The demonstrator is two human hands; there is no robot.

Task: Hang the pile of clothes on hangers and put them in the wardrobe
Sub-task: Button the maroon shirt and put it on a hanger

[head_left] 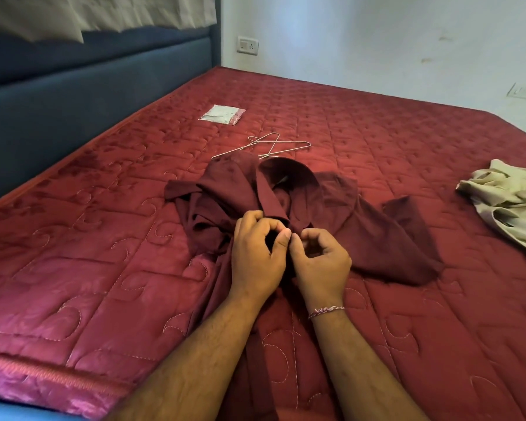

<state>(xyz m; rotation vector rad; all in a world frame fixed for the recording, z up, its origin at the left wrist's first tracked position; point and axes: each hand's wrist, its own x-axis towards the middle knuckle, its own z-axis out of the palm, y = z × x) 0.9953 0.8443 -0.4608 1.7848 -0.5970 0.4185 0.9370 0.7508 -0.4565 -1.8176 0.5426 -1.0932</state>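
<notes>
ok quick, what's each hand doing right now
Left hand: fingers curled, pinching the front of the maroon shirt just below the collar.
Right hand: fingers curled, pinching the same shirt front beside it.

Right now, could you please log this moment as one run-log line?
step: fastening maroon shirt front | left hand: pinching placket | right hand: pinching placket | wire hangers: unused on mattress | beige garment: waiting

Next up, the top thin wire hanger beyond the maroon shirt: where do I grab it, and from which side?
Probably pinch the wire hanger at its hook end, coming from the far left side; its near end tucks behind the maroon shirt.
</notes>
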